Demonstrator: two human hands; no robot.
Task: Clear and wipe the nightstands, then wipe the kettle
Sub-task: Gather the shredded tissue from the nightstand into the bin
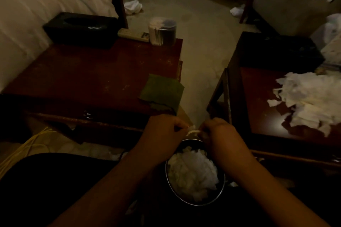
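Hands meet at lower centre of the frame, directly above a round metal-rimmed bin (pixel 222 188) that is already packed with crumpled white tissue (pixel 193 173). The left hand (pixel 162 132) and the right hand (pixel 219 134) each have curled fingers pinching one end of a small white scrap (pixel 192 131) stretched between them. Whether it is being torn or merely gathered cannot be told.

Judgement on the step in hand: the scrap should be let go squarely over the opening, and the contents pressed down first, since the bin looks near full and loose pieces would spill to the floor.

The left nightstand (pixel 92 75) at centre left carries a black tissue box (pixel 79 29), a remote control (pixel 132 34), a cylindrical container (pixel 162 31) and a folded green cloth (pixel 162 92) overhanging its near right corner. The right nightstand (pixel 262 116) at right holds a large heap of torn tissue (pixel 310 101) and a dark object behind it. This surface is plainly not yet cleared.

Obstructions: the heap is the bulk of the remaining work and may exceed the bin's room. Further tissue lies on the carpet (pixel 199 29) at upper centre. The scene is dim. No kettle can be identified with certainty.
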